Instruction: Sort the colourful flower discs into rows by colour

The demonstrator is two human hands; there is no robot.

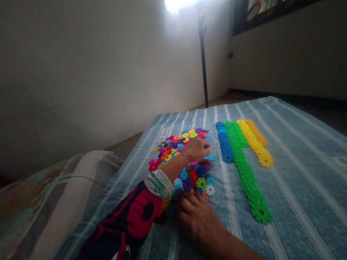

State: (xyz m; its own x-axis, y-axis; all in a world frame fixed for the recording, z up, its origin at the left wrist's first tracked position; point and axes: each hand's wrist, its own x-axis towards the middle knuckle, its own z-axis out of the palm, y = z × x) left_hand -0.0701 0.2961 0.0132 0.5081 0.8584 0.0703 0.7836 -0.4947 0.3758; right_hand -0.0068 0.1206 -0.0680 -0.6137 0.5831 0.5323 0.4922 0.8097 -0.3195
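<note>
My left hand (197, 149) reaches over the heap of small notched plastic discs (168, 147), near its right side. Its fingers are curled in, and whatever they may hold is hidden. A light blue disc (210, 157) lies just below these fingers. At the near edge of the heap rests my right hand (200, 219), its fingers bent slightly apart and its fingertips touching the discs. The heap mixes red, yellow, purple, blue, green and other colours, with a white disc (210, 190) at its right edge.
Right of the heap lie overlapping rows of discs: blue (224, 144), long green (245, 177), short green (240, 136), yellow (253, 141) and orange (257, 133). All are on a striped blue cloth (303, 173). A lamp stand (204, 65) rises behind; grey fabric (84, 180) lies left.
</note>
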